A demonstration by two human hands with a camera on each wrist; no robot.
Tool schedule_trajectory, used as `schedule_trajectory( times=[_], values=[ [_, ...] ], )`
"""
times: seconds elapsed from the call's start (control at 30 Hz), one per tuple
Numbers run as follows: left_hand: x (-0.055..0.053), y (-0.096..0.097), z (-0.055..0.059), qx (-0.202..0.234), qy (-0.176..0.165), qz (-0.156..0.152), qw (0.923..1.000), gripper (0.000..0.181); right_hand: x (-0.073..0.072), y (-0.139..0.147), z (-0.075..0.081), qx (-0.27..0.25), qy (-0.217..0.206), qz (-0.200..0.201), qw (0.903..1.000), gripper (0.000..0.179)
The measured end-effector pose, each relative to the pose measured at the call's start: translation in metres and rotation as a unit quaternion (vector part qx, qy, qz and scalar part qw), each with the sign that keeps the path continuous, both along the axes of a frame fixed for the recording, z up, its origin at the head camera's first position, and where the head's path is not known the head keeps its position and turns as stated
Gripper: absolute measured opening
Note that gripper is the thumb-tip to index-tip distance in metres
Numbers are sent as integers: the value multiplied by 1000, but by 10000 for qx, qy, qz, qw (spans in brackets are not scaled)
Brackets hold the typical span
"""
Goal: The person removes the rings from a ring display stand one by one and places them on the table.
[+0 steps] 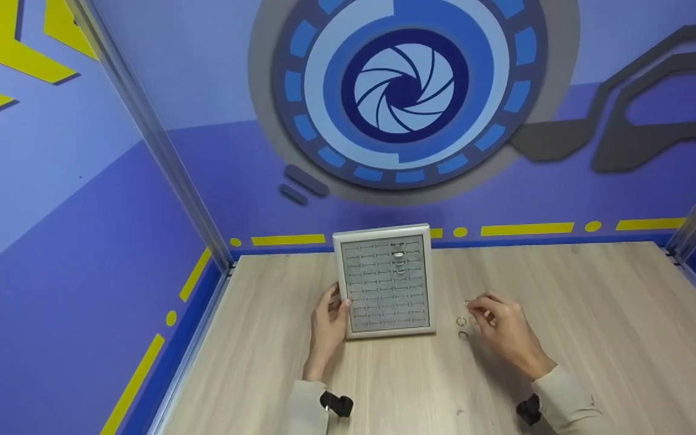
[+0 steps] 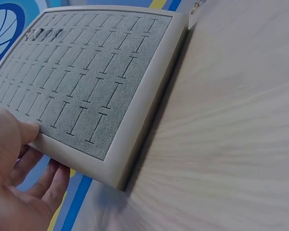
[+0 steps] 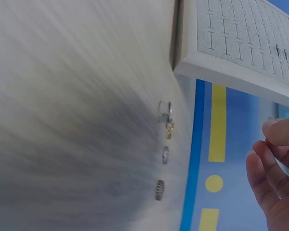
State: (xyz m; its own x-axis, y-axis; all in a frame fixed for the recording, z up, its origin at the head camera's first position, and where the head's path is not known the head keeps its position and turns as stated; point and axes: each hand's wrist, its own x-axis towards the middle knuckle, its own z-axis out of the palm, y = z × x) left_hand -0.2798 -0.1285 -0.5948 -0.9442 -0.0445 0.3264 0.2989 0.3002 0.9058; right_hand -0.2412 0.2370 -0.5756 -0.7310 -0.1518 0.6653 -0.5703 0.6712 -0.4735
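A ring display board [image 1: 387, 290] with a pale frame and grey slotted padding stands tilted on the table. My left hand [image 1: 328, 320] grips its left edge, thumb on the front, fingers behind, as the left wrist view also shows. Several silver rings [image 2: 43, 34] sit in one line of slots, at the board's upper right in the head view. To the board's right, my right hand [image 1: 505, 329] pinches a small ring [image 3: 271, 118], mostly hidden by the fingertips. Near it on the table lie a gold-coloured ring [image 3: 169, 130], silver rings [image 3: 165, 155] and a dark patterned ring [image 3: 160, 190].
The wood-grain table [image 1: 396, 386] meets a blue printed wall [image 1: 215, 175] at the back, close behind the board. Metal posts [image 1: 161, 145] rise at the table's rear corners. A black wrist strap [image 1: 337, 403] is worn over each sleeve.
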Motion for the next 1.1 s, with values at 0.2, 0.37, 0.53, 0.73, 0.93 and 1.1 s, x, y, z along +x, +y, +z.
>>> schedule_trajectory(
  times=[0.2, 0.37, 0.53, 0.73, 0.93, 1.1],
  values=[
    [7, -1, -5, 20, -25, -126, 9999, 55, 9, 1, -7, -41, -721, -228, 9971, 25],
    [14, -3, -2, -144, -97, -10, 9998, 61, 15, 1, -12, -135, -1118, -278, 9932, 23],
    [14, 0, 1, -307, 12, 54, 9995, 61, 20, 3, -15, -47, -1189, -368, 9922, 24],
    [13, 3, 0, -460, 154, 122, 9988, 61, 23, 4, -18, 155, -1437, -583, 9878, 22],
    [15, 5, 0, -502, 164, 169, 9985, 63, 22, 5, -23, 209, -1828, -634, 9809, 20],
    [15, 5, -2, -476, 147, 188, 9986, 65, 18, 6, -28, 352, -2204, -596, 9729, 18]
  ],
)
